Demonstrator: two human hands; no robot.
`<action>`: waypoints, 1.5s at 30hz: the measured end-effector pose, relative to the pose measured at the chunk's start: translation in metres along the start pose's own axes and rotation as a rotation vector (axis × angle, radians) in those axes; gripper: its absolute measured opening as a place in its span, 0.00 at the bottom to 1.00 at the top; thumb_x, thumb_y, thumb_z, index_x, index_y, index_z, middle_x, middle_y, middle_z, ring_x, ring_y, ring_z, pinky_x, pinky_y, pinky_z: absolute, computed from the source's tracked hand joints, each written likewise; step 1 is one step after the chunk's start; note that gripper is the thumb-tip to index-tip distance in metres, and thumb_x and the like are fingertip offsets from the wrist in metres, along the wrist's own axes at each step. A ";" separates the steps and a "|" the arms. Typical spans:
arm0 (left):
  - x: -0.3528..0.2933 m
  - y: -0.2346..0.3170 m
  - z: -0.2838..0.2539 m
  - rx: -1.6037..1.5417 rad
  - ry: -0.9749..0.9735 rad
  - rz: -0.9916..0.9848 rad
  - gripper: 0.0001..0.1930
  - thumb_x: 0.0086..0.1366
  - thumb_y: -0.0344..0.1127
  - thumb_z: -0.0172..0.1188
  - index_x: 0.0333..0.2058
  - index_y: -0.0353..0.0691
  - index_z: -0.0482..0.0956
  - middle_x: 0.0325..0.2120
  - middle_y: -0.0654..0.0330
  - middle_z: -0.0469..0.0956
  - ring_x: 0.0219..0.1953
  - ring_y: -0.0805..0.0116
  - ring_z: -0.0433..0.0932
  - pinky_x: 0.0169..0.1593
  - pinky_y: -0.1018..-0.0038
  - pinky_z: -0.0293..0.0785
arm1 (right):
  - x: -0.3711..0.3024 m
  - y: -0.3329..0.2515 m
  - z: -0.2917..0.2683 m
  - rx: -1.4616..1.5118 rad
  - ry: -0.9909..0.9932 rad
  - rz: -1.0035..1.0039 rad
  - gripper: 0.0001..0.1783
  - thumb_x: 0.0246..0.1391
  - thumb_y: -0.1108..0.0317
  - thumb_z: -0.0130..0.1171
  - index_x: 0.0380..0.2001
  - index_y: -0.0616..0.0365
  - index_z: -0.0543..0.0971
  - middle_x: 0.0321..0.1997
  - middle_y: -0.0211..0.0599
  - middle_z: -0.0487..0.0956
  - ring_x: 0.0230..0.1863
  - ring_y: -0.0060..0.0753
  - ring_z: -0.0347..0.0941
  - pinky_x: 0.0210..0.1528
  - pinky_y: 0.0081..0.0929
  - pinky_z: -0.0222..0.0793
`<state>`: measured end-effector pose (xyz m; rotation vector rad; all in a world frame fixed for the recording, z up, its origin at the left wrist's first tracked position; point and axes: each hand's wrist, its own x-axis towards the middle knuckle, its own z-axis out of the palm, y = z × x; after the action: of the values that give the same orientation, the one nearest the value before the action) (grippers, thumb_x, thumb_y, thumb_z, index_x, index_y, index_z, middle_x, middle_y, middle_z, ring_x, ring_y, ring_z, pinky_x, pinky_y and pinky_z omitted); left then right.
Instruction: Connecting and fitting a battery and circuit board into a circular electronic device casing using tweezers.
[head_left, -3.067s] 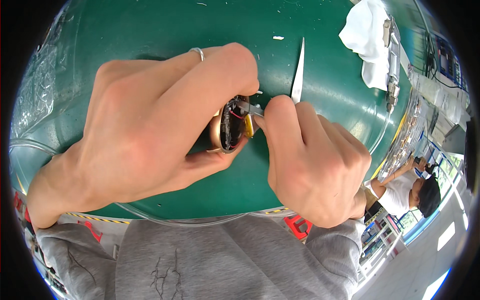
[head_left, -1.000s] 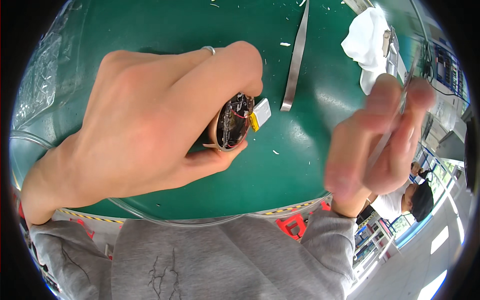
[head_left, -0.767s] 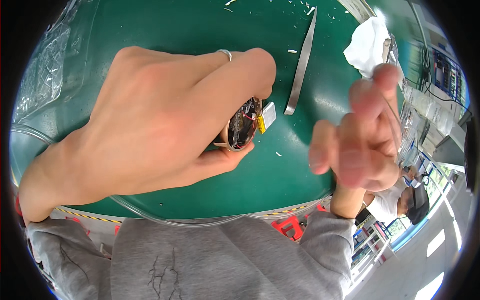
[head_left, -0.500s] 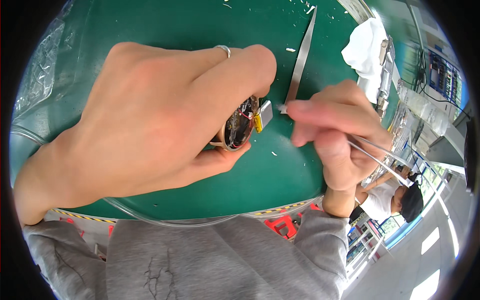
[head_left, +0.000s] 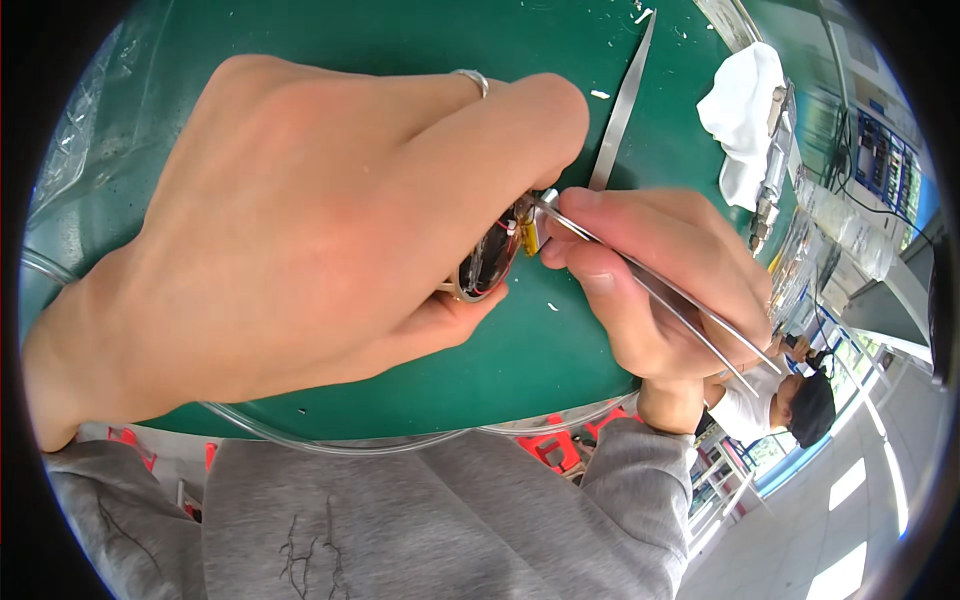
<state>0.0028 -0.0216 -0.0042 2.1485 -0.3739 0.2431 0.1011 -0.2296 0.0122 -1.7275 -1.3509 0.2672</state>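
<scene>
Wrapped around a round, watch-like case with a gold rim is my left hand. The case's open side shows dark parts and thin red wires. A small silver, battery-like block with yellow tape sits at its right edge, partly behind my fingers. My right hand grips metal tweezers between thumb and fingers. Their tips reach the upper right edge of the case, beside the block. Whether they pinch anything is too small to tell.
A long tapered metal strip lies beyond my right hand on the green table, among white scraps. Crumpled white cloth or paper and metal fittings are at the right. Clear tubing runs along the near edge. Another person is at far right.
My right hand has moved left to the case. The tweezers, earlier tucked back in the hand, now point at the case's edge. The white bit at my fingertips is no longer visible there.
</scene>
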 end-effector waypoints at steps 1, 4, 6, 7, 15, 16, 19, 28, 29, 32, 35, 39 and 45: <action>0.001 0.000 -0.002 -0.031 -0.025 -0.009 0.20 0.46 0.27 0.73 0.38 0.35 0.76 0.23 0.61 0.76 0.19 0.69 0.75 0.22 0.75 0.68 | -0.001 -0.001 0.000 -0.008 0.013 0.018 0.12 0.51 0.81 0.68 0.40 0.74 0.82 0.31 0.52 0.83 0.29 0.37 0.83 0.32 0.25 0.79; 0.002 -0.001 -0.002 -0.062 -0.046 -0.015 0.20 0.46 0.26 0.73 0.38 0.35 0.76 0.23 0.61 0.76 0.19 0.69 0.75 0.22 0.75 0.68 | -0.001 -0.005 -0.001 -0.050 -0.001 0.045 0.11 0.52 0.78 0.68 0.39 0.73 0.83 0.31 0.50 0.83 0.29 0.36 0.83 0.31 0.24 0.79; 0.002 -0.001 -0.002 -0.062 -0.042 -0.012 0.20 0.46 0.26 0.73 0.39 0.35 0.76 0.23 0.61 0.76 0.19 0.69 0.76 0.22 0.75 0.68 | 0.001 -0.007 -0.004 -0.085 -0.027 0.053 0.11 0.52 0.77 0.68 0.38 0.73 0.83 0.31 0.49 0.83 0.29 0.36 0.83 0.31 0.24 0.78; 0.003 -0.001 -0.002 -0.062 -0.049 -0.014 0.20 0.46 0.26 0.73 0.39 0.35 0.76 0.23 0.61 0.76 0.19 0.69 0.75 0.22 0.75 0.68 | 0.002 -0.007 -0.005 -0.109 -0.040 0.037 0.11 0.53 0.75 0.67 0.37 0.73 0.84 0.31 0.49 0.83 0.29 0.36 0.83 0.31 0.23 0.78; 0.002 -0.002 0.001 -0.066 -0.060 -0.021 0.21 0.44 0.24 0.72 0.39 0.35 0.75 0.26 0.59 0.77 0.21 0.66 0.77 0.22 0.74 0.68 | -0.001 0.002 -0.003 -0.113 -0.043 -0.062 0.12 0.58 0.70 0.65 0.40 0.70 0.83 0.38 0.55 0.83 0.30 0.37 0.82 0.32 0.25 0.79; 0.003 -0.003 0.002 -0.072 -0.047 -0.001 0.21 0.44 0.24 0.71 0.38 0.35 0.75 0.26 0.59 0.77 0.21 0.65 0.77 0.23 0.73 0.68 | -0.005 0.002 -0.001 -0.087 -0.026 -0.028 0.12 0.60 0.70 0.64 0.40 0.69 0.82 0.40 0.57 0.83 0.30 0.37 0.82 0.32 0.26 0.79; 0.003 -0.003 0.004 -0.079 -0.035 0.009 0.21 0.44 0.24 0.71 0.39 0.34 0.75 0.26 0.58 0.77 0.21 0.62 0.77 0.23 0.72 0.69 | -0.008 -0.006 0.002 -0.087 -0.007 0.030 0.11 0.61 0.71 0.63 0.41 0.70 0.81 0.41 0.59 0.82 0.30 0.37 0.82 0.33 0.28 0.80; 0.001 0.000 0.004 -0.050 -0.045 0.029 0.23 0.45 0.24 0.71 0.41 0.34 0.74 0.26 0.55 0.76 0.22 0.60 0.77 0.24 0.72 0.70 | -0.015 -0.012 0.011 -0.249 0.035 -0.033 0.10 0.59 0.74 0.64 0.40 0.73 0.80 0.39 0.61 0.83 0.30 0.39 0.83 0.31 0.28 0.81; 0.001 0.000 0.004 -0.053 -0.050 0.032 0.23 0.45 0.24 0.71 0.42 0.34 0.74 0.26 0.55 0.76 0.22 0.60 0.77 0.24 0.72 0.70 | -0.014 -0.011 0.011 -0.259 0.045 -0.067 0.10 0.58 0.74 0.65 0.39 0.72 0.80 0.39 0.60 0.83 0.29 0.39 0.83 0.29 0.27 0.81; 0.001 0.002 0.001 0.021 -0.056 0.044 0.23 0.44 0.25 0.71 0.41 0.33 0.74 0.26 0.55 0.76 0.22 0.60 0.77 0.23 0.71 0.70 | -0.013 -0.009 0.015 -0.326 0.070 -0.162 0.11 0.57 0.72 0.67 0.38 0.70 0.82 0.37 0.56 0.84 0.29 0.38 0.83 0.28 0.26 0.80; -0.004 0.000 -0.001 -0.005 -0.073 0.026 0.23 0.44 0.25 0.71 0.41 0.33 0.74 0.26 0.55 0.76 0.22 0.60 0.78 0.23 0.70 0.71 | -0.011 -0.013 0.016 -0.315 0.040 -0.122 0.11 0.56 0.70 0.67 0.38 0.69 0.83 0.36 0.54 0.85 0.29 0.38 0.84 0.28 0.26 0.80; -0.004 0.002 -0.003 -0.002 -0.065 0.049 0.23 0.44 0.25 0.71 0.41 0.33 0.74 0.27 0.55 0.77 0.22 0.59 0.78 0.24 0.70 0.72 | -0.010 -0.016 0.018 -0.274 0.048 -0.075 0.12 0.56 0.69 0.68 0.38 0.68 0.83 0.37 0.52 0.85 0.29 0.37 0.84 0.29 0.25 0.80; -0.005 0.001 -0.005 0.006 -0.053 0.062 0.23 0.44 0.25 0.71 0.41 0.33 0.74 0.27 0.54 0.77 0.22 0.60 0.78 0.24 0.71 0.72 | -0.011 -0.015 0.022 -0.266 0.115 -0.038 0.11 0.58 0.70 0.66 0.38 0.68 0.82 0.36 0.51 0.85 0.28 0.35 0.83 0.30 0.25 0.80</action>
<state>-0.0021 -0.0175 -0.0017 2.1547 -0.4714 0.2233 0.0727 -0.2281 0.0071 -1.9007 -1.3811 -0.0361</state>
